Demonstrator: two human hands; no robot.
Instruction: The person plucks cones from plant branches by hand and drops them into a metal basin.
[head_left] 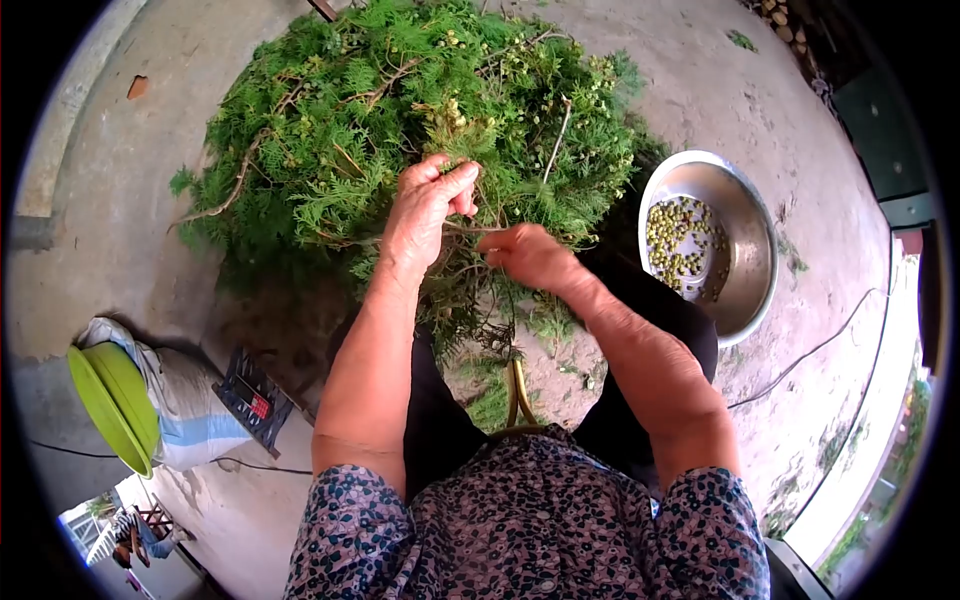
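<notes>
A large heap of green conifer branches (340,110), with flat feathery leaves and pale small cones, lies on the floor before me. My left hand (428,205) is closed at the heap's near edge, its thumb and fingers pinched on a leafy sprig (465,140). Lower and to the right, my right hand (535,258) is closed around a thin woody stem, partly hidden by the fingers. Whether both hands grip the same branch I cannot tell. Beside the heap at right stands a metal basin (750,255) holding many small round green cones (678,230).
At left, a lime-green plastic basin (115,410) leans against a whitish sack (195,395). Close by is a black tray-like object (248,405) with a red part. A thin cable (830,335) runs over the concrete floor at right. Stacked firewood (782,20) shows at top right.
</notes>
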